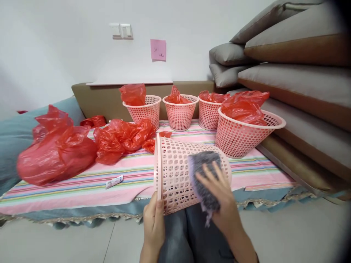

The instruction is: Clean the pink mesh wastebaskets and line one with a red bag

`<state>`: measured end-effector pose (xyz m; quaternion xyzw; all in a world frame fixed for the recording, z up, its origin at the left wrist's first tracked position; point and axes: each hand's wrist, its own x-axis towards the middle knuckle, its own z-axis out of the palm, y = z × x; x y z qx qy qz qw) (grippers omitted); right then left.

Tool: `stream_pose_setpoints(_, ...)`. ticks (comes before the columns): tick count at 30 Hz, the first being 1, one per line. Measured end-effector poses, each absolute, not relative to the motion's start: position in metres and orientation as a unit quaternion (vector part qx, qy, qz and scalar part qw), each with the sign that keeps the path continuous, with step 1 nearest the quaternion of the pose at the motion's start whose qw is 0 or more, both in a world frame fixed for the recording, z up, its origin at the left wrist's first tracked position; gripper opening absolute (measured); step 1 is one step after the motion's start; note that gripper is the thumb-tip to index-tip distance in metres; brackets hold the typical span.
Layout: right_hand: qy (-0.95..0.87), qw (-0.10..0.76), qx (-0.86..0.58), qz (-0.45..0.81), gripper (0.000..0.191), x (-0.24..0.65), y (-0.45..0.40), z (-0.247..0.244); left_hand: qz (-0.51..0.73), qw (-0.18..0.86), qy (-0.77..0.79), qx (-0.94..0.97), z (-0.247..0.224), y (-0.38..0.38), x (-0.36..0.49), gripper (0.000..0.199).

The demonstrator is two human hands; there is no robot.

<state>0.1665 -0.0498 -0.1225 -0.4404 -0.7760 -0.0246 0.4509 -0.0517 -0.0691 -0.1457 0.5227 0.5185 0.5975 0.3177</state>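
A pink perforated plastic basket [175, 171] lies on its side above my lap, its wide rim facing left. My left hand [154, 219] grips that rim at the lower edge, thumb on the outside. Against the basket's outer wall, near its narrower end, my right hand [218, 190] presses a grey cloth [204, 175] with a pale purple edge. The fingers of my right hand lie spread over the cloth, and a frayed strip dangles below it.
Behind stand several similar baskets [181, 120] with red plastic bags in them. Red bags [57, 153] and a small white packet [114, 181] lie on the striped cover [131, 193]. Grey cushions [298, 84] are piled at the right. A pink note [158, 50] is on the wall.
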Motion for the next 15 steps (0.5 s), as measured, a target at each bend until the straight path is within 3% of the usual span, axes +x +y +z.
stream_pose_setpoints(4,-0.658,0.543,-0.52,-0.035,0.054,0.182,-0.038,-0.123,0.584,0.317,0.506,0.551,-0.155,-0.074,-0.052,0.054)
stream_pose_setpoints(11,-0.783,0.476,-0.399,0.036,0.053,0.102,-0.065,-0.09,0.571,0.312,0.513,0.56,-0.138,-0.073,-0.044,0.054)
stream_pose_setpoints(15,-0.741,0.52,-0.424,0.036,0.045,0.132,-0.046,-0.107,0.581,0.291,0.512,0.561,-0.146,-0.068,-0.052,0.053)
